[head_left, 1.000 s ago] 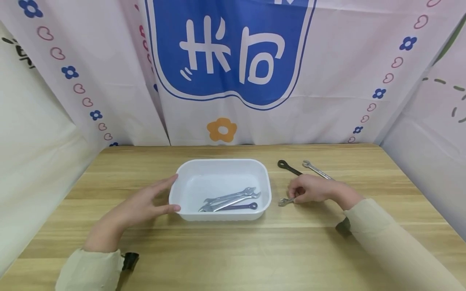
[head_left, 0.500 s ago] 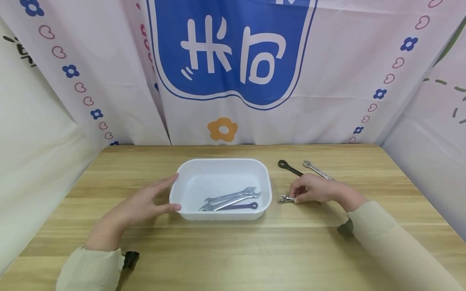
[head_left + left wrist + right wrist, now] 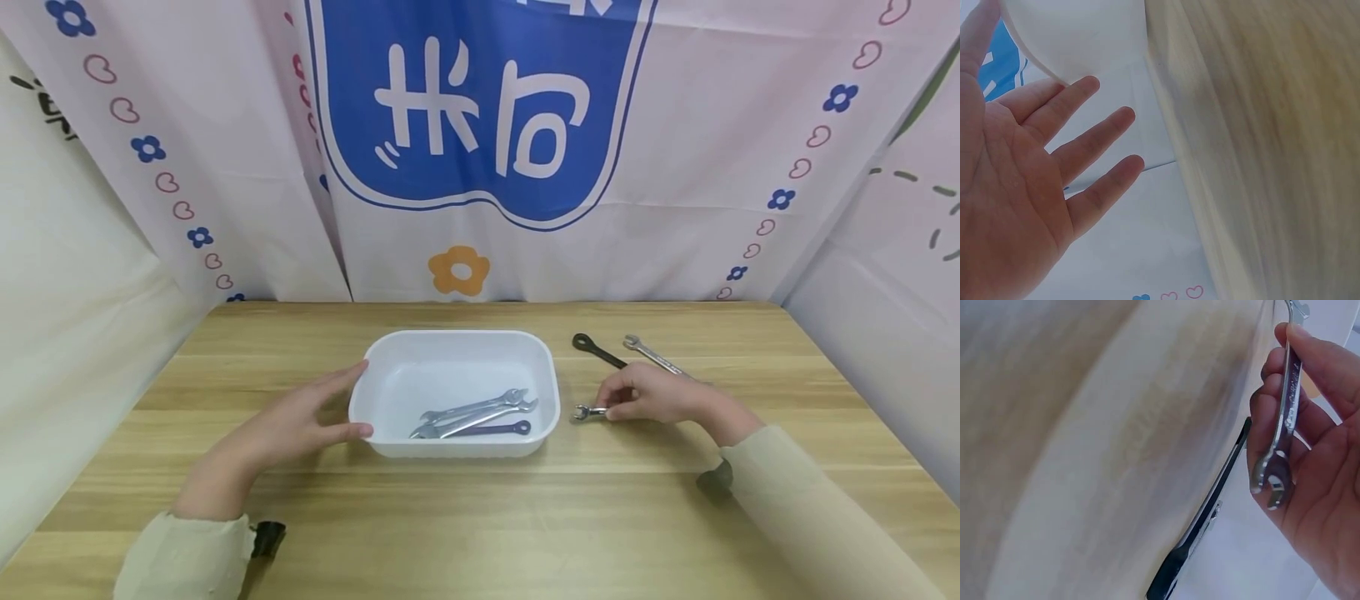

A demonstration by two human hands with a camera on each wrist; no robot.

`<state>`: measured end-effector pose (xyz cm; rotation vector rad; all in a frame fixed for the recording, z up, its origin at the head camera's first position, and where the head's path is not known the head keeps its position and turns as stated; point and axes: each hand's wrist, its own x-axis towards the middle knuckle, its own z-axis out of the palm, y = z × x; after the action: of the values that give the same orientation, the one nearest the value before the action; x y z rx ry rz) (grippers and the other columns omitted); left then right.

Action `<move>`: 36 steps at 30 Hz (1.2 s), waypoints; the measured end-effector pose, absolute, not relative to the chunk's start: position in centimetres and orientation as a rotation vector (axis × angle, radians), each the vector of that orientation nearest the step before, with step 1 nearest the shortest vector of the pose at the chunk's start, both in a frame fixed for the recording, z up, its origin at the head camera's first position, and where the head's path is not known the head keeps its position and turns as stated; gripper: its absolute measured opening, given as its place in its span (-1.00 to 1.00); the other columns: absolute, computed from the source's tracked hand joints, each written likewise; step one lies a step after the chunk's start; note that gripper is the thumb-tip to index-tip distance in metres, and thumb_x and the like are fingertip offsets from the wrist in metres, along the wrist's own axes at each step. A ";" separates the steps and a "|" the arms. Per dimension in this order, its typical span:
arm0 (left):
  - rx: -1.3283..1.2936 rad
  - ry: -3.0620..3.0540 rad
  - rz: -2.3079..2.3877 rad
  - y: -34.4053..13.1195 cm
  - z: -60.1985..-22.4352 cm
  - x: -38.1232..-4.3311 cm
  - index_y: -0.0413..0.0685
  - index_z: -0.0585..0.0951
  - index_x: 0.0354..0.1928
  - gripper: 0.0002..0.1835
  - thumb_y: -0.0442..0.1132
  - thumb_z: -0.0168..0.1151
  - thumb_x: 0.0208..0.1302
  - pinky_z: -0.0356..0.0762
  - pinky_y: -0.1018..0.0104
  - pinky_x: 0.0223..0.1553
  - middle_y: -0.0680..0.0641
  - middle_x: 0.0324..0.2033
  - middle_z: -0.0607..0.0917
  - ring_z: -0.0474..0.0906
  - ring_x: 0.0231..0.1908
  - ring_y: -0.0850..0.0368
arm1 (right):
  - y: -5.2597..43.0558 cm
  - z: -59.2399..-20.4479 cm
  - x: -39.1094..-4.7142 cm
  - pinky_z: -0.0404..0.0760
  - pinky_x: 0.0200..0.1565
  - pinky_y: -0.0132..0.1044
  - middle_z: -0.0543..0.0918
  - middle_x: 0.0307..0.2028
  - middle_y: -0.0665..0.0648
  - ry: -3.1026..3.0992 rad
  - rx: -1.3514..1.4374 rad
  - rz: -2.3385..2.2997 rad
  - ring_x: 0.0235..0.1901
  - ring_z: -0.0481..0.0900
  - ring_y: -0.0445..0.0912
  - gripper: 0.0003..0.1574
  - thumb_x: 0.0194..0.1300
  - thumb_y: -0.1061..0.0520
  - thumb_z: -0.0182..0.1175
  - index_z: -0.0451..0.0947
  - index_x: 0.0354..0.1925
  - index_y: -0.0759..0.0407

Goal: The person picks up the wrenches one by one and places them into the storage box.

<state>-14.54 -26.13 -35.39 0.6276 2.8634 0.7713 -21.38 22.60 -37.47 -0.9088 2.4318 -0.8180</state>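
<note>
Sorting by position, progress looks about halfway. White tray [image 3: 457,448] sits on the wood table [image 3: 480,525] with at least three wrenches lying in it: upper silver wrench [image 3: 472,407], lower silver wrench [image 3: 480,420], partly crossed, and dark wrench [image 3: 495,429] along the near wall. I'd count those as done. Fourth, the held wrench [image 3: 1289,400], is in progress: right hand [image 3: 652,393] pinches it between thumb and index finger close to one end, that end pointing at the tray's right side, other end, open-mouthed, lying over the palm. It's outside the tray, near but apart from it; can't tell from these views whether any of it touches the table. Left hand [image 3: 300,425] isn't gripping hard as far as I can see: fingers straight and spread at the tray's left end, thumb by the near corner, index finger at the far one, likely just steadying. Left over on the table, beyond the right hand: black wrench [image 3: 598,351], partly hidden by the fingers, and outer silver wrench [image 3: 652,355] beside it. Anything else behind that hand can't be ruled out.
</note>
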 end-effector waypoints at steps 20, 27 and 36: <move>0.619 2.863 0.768 -26.1 -35.3 -14.4 -0.12 0.16 0.53 -0.01 0.23 0.31 0.22 0.26 -0.40 0.32 -0.34 0.46 0.27 0.21 0.41 -0.42 | 22.2 -35.4 -21.3 0.60 -0.17 -0.37 0.72 -0.28 0.00 2.550 -0.969 -0.839 -0.28 0.55 -0.24 -0.85 0.35 0.18 0.26 0.70 -0.13 0.13; 0.612 2.864 0.766 -26.0 -35.3 -14.5 -0.10 0.15 0.54 0.00 0.24 0.31 0.21 0.27 -0.41 0.30 -0.33 0.46 0.26 0.21 0.41 -0.42 | 21.7 -34.1 -21.3 0.65 -0.10 -0.28 0.75 -0.21 0.06 2.637 -1.014 -0.883 -0.21 0.57 -0.24 -0.85 0.35 0.16 0.27 0.70 -0.13 0.15; 0.611 2.865 0.764 -26.0 -35.2 -14.4 -0.09 0.15 0.54 0.00 0.25 0.31 0.21 0.28 -0.41 0.30 -0.33 0.47 0.26 0.21 0.41 -0.42 | 18.7 -33.0 -21.5 0.60 -0.26 -0.32 0.71 -0.27 -0.03 2.588 -1.092 -0.945 -0.31 0.54 -0.22 -0.88 0.35 0.14 0.29 0.71 -0.15 0.00</move>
<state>-14.44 -26.01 -35.24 0.6108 2.8647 0.7640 -21.53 18.71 -32.98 -1.0922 2.5881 -0.9448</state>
